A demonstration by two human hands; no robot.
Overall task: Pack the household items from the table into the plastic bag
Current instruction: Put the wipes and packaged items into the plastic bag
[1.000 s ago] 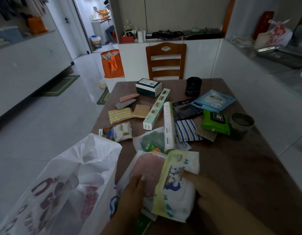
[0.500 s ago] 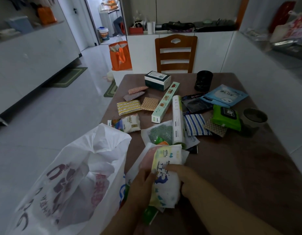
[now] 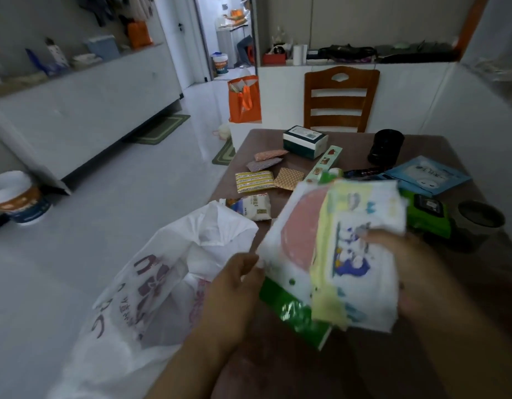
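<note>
White plastic bag [image 3: 174,272] with purple lettering; yellow-striped sponge [image 3: 254,181]; green wipes pack [image 3: 427,217].

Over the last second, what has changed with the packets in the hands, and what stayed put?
Both hands have lifted the stack of packets off the table and tilted it up: the left hand grips the pink-and-white packet, the right hand the cartoon-print wipes pack. Nothing was let go. The plastic bag, sponges and tissue box lie as before.

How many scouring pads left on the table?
4: pink pad, grey pad just in front of it, yellow striped pad, tan checked pad beside it. The held packets may hide more.
</note>
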